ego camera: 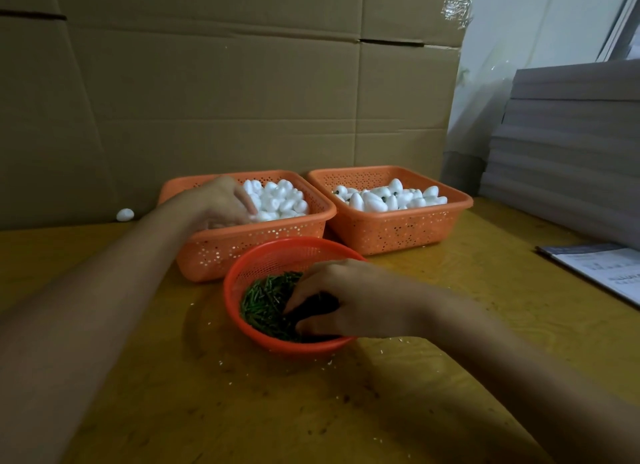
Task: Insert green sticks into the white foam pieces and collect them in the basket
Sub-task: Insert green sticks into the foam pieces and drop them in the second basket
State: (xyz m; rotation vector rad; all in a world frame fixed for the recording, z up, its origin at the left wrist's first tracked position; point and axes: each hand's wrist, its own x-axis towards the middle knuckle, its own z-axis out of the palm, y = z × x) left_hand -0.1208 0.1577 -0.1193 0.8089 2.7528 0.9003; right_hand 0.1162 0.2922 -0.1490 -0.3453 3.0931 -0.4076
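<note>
At the far left of the frame, 1 stray piece (125, 214) lay on the bench (311, 411) against the cardboard (207, 100), well apart from everything else. Right of it, the left hand (221, 202) reached into the left basket (242, 252) among the plain foam pieces (280, 200). It was blurred, with its fingers bent down into the pile, and I could not tell whether it had hold of a piece.

At lower centre, just in front of that basket, the round bowl (294, 241) held the sticks (263, 301). The right hand (349, 297) was in it, fingers curled down and tips buried in the pile. Whether it pinched a stick was hidden.

The step looked like the pick-up: 1 foam piece and 1 stick, taken at once. The next move would call for lifting both clear of the rims, bringing them together over open bench, and pushing the stick into the foam's end.

Further right, the right basket (391, 233) held pieces (388, 197) with dark ends showing, likely the finished ones, so the drop belonged there.

The 2 baskets stood close side by side with the bowl near their front walls, so room between them was tight. Open bench lay in front of the bowl. A grey stack (571, 152) and a paper (602, 269) closed off the right edge.
</note>
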